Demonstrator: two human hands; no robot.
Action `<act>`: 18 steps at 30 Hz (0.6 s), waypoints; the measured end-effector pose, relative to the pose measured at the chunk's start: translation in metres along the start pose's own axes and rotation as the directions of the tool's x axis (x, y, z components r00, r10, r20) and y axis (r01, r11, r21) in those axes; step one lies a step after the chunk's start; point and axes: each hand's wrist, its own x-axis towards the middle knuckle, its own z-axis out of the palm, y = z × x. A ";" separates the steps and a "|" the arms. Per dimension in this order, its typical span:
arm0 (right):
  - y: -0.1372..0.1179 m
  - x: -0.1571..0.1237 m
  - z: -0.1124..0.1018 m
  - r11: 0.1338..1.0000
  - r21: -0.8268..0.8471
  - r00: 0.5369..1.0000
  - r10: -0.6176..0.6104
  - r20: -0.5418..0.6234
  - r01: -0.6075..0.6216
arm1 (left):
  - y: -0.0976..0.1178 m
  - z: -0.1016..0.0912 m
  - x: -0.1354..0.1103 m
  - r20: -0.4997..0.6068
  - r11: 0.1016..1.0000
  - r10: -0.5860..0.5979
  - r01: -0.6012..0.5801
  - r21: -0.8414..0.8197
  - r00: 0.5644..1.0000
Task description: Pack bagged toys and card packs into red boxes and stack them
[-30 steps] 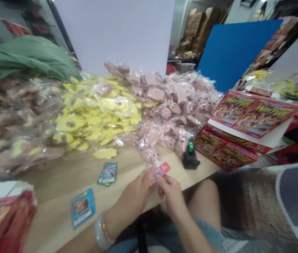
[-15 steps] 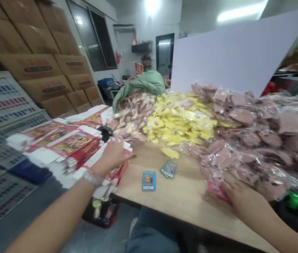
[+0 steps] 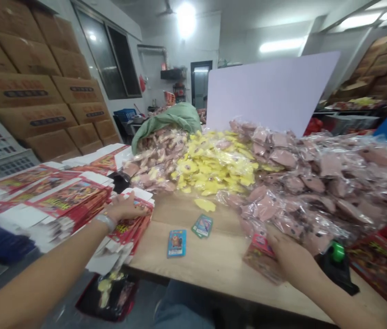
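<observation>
My left hand (image 3: 126,208) lies with fingers outstretched over a stack of flattened red-and-white printed boxes (image 3: 124,233) at the table's left edge. On the right, my right hand (image 3: 280,251) has its fingers closed at a red card pack (image 3: 261,243); the fingertips are partly hidden. Beneath that pack is a brownish, glossy flat packet (image 3: 263,265), blurred. Between my hands lie a blue card pack (image 3: 177,243) and a few green cards (image 3: 203,226), flat on the table. A yellow flat piece (image 3: 204,204) sits just beyond them.
Bagged yellow pieces (image 3: 214,164) and bagged pinkish pieces (image 3: 320,173) are heaped across the back. A green sack (image 3: 172,119) spills more. A black tape dispenser (image 3: 339,269) with a green knob and a red printed box (image 3: 385,260) stand right. Cartons (image 3: 35,119) are stacked left.
The view has turned to the right, so the table items appear farther left. My left hand has come down flatter on the box stack. My right hand stays at the red card pack.
</observation>
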 end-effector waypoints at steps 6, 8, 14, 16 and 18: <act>0.000 0.000 -0.001 0.998 0.052 0.999 0.022 0.049 -0.024 | -0.004 -0.006 0.008 0.095 0.993 -0.077 0.068 0.093 0.993; 0.001 0.000 0.000 0.998 0.058 0.998 0.029 0.059 -0.032 | -0.008 -0.011 0.011 0.131 0.995 -0.043 0.030 0.098 0.990; 0.004 0.002 0.002 0.997 0.067 0.995 0.041 0.090 -0.047 | -0.015 -0.029 0.004 0.072 0.993 0.003 -0.012 0.114 0.997; 0.000 0.002 -0.002 0.996 0.068 0.995 0.059 0.081 -0.064 | 0.002 -0.043 -0.010 -0.013 0.993 0.108 -0.107 0.050 0.994; -0.004 0.001 -0.014 0.996 0.071 0.996 0.042 0.074 -0.048 | 0.033 -0.059 -0.027 -0.140 0.963 0.241 -0.255 -0.088 0.960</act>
